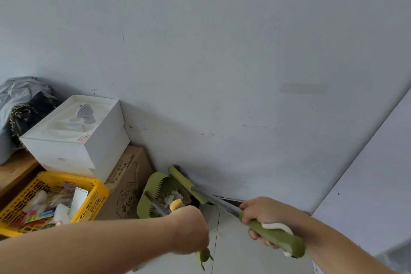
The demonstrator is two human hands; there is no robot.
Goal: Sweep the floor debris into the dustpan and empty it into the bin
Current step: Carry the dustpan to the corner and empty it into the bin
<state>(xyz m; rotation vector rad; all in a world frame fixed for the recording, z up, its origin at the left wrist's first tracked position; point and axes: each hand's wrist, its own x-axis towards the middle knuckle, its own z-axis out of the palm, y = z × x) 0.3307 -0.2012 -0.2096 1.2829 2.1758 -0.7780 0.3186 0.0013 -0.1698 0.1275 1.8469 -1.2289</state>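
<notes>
Bare forearms, left hand, right hand

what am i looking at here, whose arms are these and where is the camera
There is no machine here: a person wears one wide-angle camera on the head, so you look forward and down along their own two bare arms. The single picture is that head view.

The right hand has its grip round the green handle of a broom, whose head reaches to the foot of the wall. The left hand grips the long handle of a green dustpan, which already holds white debris.

Beside the dustpan stand a cardboard box, a white box stacked on it, and a yellow basket full of small packets. No bin is in view.
</notes>
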